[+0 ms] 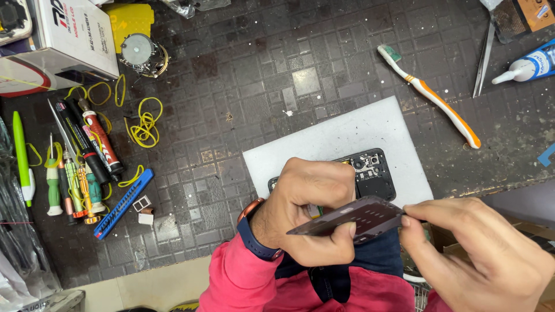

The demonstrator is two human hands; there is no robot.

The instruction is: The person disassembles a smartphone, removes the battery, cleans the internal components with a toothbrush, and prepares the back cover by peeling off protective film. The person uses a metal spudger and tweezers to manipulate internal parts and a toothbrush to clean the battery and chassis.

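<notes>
At the far left of the frame a green pen (21,151) lies on the dark tiled worktop (243,69), with a row of small screwdrivers (72,185) just beside it. Yellow rubber bands (144,124) are scattered right of them, and a blue ruler-shaped plastic tool (123,203) lies slanted below the bands. In the upper left a white cardboard box (69,34) stands beside a small round metal part (137,51).

Lower centre, the left hand (306,208), with a blue-strapped watch (254,234) on its wrist, is closed around the left end of a thin dark rectangular phone panel (361,215), thumb underneath. The panel is held up off the worktop, tilted, in front of the pink sleeves. Behind it an opened black phone body (373,173) lies on a white rectangular mat (347,136).

At the lower right the right hand (480,254) pinches the panel's right edge with its fingertips. In the upper right an orange and white toothbrush (433,98) lies slanted; right of it lie metal tweezers (483,60) and a white glue tube (529,66).
</notes>
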